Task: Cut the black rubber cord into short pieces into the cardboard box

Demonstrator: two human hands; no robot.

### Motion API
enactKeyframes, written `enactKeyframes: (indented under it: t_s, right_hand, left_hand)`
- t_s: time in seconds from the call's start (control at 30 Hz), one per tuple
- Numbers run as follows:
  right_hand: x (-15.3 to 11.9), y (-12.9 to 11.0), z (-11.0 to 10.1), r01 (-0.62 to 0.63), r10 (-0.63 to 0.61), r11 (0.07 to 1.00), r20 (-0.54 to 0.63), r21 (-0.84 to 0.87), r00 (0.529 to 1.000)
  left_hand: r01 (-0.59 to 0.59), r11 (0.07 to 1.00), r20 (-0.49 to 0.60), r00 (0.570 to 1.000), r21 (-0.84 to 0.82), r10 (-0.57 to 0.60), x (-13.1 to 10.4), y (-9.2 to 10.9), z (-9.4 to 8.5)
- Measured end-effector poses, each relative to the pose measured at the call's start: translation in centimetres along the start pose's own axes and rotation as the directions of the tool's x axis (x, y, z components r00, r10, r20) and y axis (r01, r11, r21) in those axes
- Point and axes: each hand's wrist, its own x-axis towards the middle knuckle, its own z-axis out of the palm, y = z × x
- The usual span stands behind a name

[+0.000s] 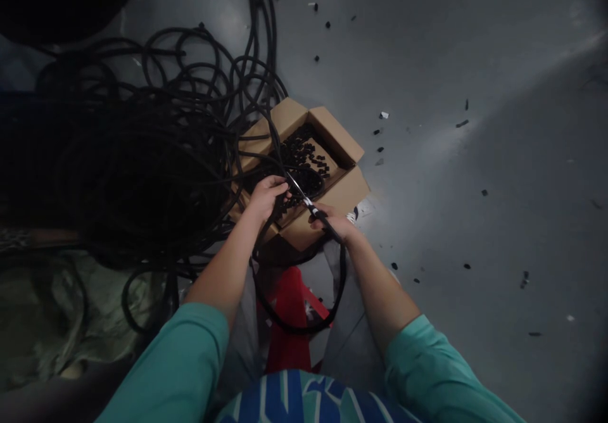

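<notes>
My left hand [270, 196] is closed, with thumb and fingers pinched on a black hose [298, 330] or cord over the box. In my right hand [335, 220] are scissors [304, 196], their blades pointing up and left to the fingertips of my left hand. Whether the blades touch the hose I cannot tell. The hose hangs in a loop below both hands and passes over the right one. Beneath them stands an open cardboard box [350, 189], holding many short black pieces [304, 154].
A big tangle of black hose [190, 94] spreads on the left, with strands crossing the box's left flaps. Small black scraps [380, 149] are scattered over the grey floor [475, 176]. Something red [287, 340] lies between my legs, and a crumpled greenish sheet [38, 321] at lower left.
</notes>
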Motion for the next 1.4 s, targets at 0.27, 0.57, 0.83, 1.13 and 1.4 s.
enactKeyframes:
  t_s: [0.27, 0.57, 0.83, 1.13, 1.4]
  right_hand:
    - [0.3, 0.4, 0.1, 0.022, -0.025, 0.999, -0.053, -0.047, 0.998]
    - [0.5, 0.6, 0.2, 0.036, -0.046, 0.993, -0.093, -0.112, 0.995]
    - [0.3, 0.6, 0.3, 0.037, -0.044, 0.993, -0.069, -0.111, 0.997]
    - [0.2, 0.4, 1.1, 0.039, -0.043, 0.998, -0.059, -0.057, 0.997]
    - [0.4, 0.2, 1.4, -0.026, 0.031, 0.998, -0.096, 0.054, 0.995]
  left_hand:
    - [-0.075, 0.99, 0.012, 0.997, 0.121, 0.074, 0.1, -0.5, 0.0]
    - [-0.148, 0.966, 0.118, 0.985, 0.211, 0.125, -0.1, -0.5, 0.0]
    - [-0.136, 0.957, 0.201, 0.976, 0.257, 0.085, -0.2, -0.1, -0.4]
    - [-0.088, 0.96, 0.207, 0.978, 0.265, 0.032, -0.2, 0.4, -1.1]
    - [-0.142, 0.947, 0.189, 0.978, 0.288, 0.089, 0.2, -0.1, -1.1]
